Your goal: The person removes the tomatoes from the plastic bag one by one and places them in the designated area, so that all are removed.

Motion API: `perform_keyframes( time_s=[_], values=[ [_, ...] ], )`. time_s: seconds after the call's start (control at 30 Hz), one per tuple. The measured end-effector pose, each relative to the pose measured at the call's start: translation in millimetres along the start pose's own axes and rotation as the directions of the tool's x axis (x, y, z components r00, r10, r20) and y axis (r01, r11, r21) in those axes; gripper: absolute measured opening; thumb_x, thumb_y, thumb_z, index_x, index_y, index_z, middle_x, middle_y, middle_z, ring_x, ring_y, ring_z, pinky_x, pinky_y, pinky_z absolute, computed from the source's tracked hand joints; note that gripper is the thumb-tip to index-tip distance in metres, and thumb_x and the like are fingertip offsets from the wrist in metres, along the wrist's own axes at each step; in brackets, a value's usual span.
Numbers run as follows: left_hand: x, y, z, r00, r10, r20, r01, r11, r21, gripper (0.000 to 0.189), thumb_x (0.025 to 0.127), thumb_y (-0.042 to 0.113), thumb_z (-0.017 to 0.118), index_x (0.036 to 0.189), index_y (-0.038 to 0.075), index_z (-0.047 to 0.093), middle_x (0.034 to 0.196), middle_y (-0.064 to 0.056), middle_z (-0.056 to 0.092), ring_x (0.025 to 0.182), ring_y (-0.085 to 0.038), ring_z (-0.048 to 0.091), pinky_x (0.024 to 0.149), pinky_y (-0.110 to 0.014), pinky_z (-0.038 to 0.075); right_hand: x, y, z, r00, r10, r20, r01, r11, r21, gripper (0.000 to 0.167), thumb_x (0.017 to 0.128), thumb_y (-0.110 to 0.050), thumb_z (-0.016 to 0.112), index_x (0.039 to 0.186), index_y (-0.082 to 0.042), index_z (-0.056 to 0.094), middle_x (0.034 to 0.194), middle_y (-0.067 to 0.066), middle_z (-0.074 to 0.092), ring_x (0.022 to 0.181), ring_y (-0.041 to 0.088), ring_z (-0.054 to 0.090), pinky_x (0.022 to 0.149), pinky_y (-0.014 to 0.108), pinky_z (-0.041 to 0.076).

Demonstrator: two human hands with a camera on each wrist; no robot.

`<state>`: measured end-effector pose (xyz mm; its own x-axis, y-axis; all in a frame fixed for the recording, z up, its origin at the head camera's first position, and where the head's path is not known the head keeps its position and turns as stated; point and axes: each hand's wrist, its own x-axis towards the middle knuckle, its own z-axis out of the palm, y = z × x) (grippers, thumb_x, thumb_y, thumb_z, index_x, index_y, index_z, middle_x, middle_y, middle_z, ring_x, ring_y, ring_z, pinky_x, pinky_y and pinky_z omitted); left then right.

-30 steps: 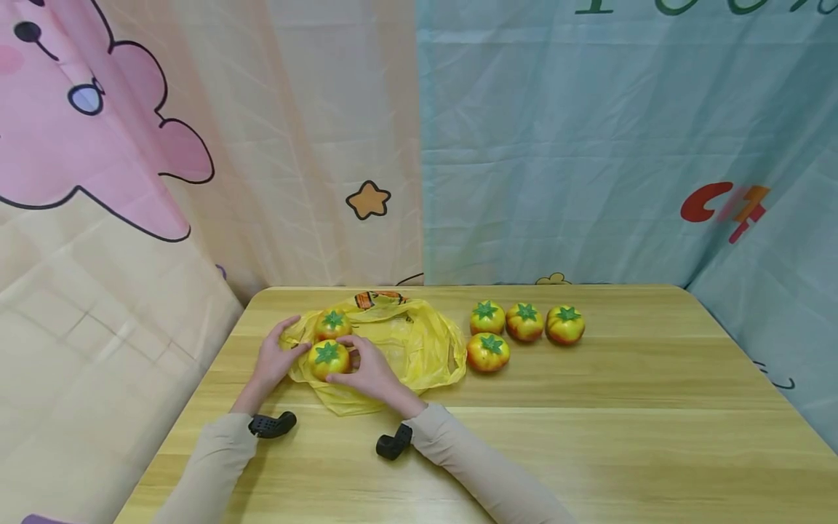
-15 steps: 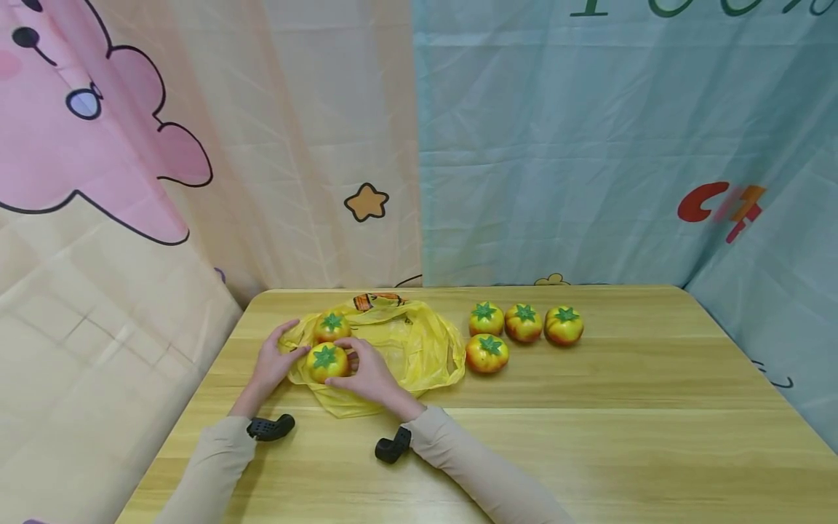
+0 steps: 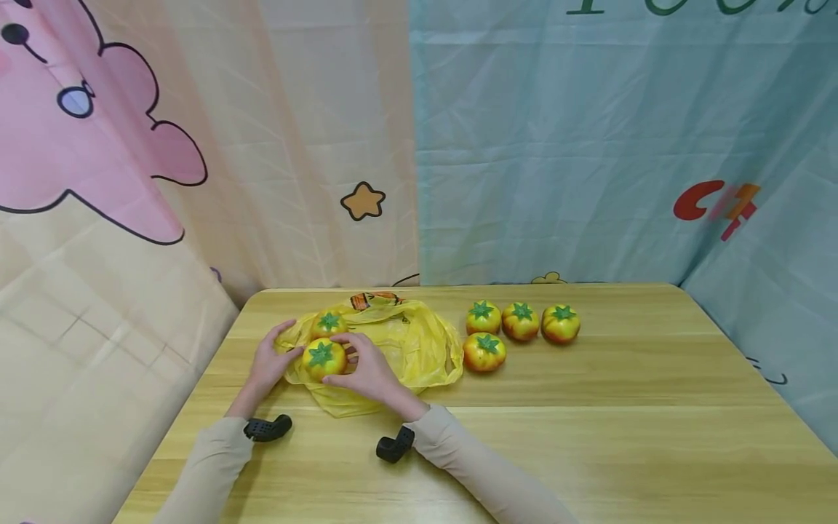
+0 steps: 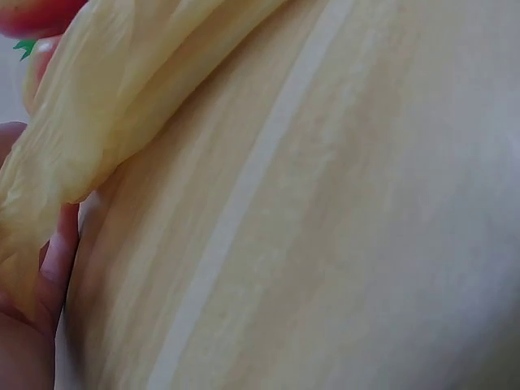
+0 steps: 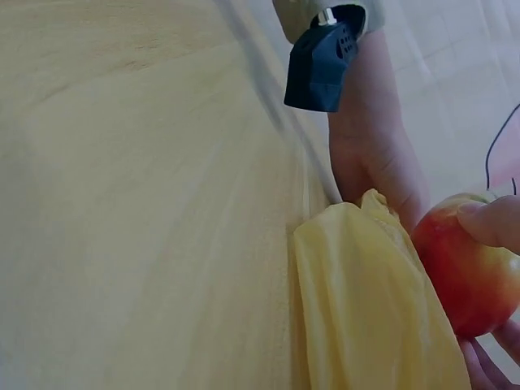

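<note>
A yellow-red tomato (image 3: 324, 359) with a green star-shaped top is gripped by my right hand (image 3: 370, 370), thumb on the near side and fingers on the far side. It is over the left part of a yellow plastic bag (image 3: 419, 342), which lies spread on the table. Just behind it, another tomato (image 3: 329, 324) sits at the bag's left side. My left hand (image 3: 268, 365) holds the bag's left edge, its thumb towards the gripped tomato. In the left wrist view, bag film (image 4: 97, 106) covers much of that hand, so its fingertips are hidden.
To the right of the bag are several more tomatoes: one in front (image 3: 484, 353) close to the bag, and a back row ending with a tomato (image 3: 561, 324) on the right. The wooden table (image 3: 589, 451) reaches back to a printed curtain (image 3: 550, 145).
Both hands, the bag and the tomatoes keep nearly the same arrangement. The whole head view has shifted slightly, with everything appearing a little further left.
</note>
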<state>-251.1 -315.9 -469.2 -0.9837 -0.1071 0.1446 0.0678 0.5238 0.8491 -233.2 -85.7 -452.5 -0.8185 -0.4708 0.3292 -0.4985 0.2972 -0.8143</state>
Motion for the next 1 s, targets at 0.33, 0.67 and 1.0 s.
perform_keyframes(
  time_s=[0.33,0.67,1.0],
  values=[
    [-0.5,2.3,-1.6,0.999,-0.044,0.014,0.044,0.999,0.009,0.065,0.091,0.012,0.065,0.147,0.002,0.033,0.154,-0.024,0.027,0.144,-0.04,0.021,0.118,-0.054,0.019,-6.3,-5,-14,0.998,-0.057,-0.023,0.057,0.998,0.013,0.062,0.075,-0.022,0.083,0.129,-0.012,0.055,0.123,0.007,0.057,0.104,0.014,0.061,0.085,0.018,0.053],
    [-3.2,4.9,-1.2,0.997,-0.071,0.007,0.071,0.997,0.006,0.066,0.09,0.013,0.066,0.147,0.003,0.033,0.155,-0.022,0.027,0.145,-0.039,0.021,0.118,-0.052,0.019,-16.9,-12,-36,0.998,-0.035,-0.048,0.038,0.998,0.051,0.065,0.072,-0.018,0.085,0.13,-0.012,0.055,0.127,0.007,0.055,0.107,0.021,0.06,0.087,0.033,0.056],
    [-3.2,5.1,-0.4,0.997,-0.078,-0.002,0.078,0.997,0.024,0.067,0.09,0.015,0.066,0.147,0.004,0.033,0.155,-0.022,0.027,0.145,-0.039,0.02,0.118,-0.053,0.019,-26.5,-10,-63,0.996,-0.055,-0.076,0.06,0.996,0.066,0.064,0.073,-0.018,0.084,0.13,-0.011,0.055,0.127,0.008,0.056,0.111,0.025,0.058,0.09,0.041,0.055]
  ],
)
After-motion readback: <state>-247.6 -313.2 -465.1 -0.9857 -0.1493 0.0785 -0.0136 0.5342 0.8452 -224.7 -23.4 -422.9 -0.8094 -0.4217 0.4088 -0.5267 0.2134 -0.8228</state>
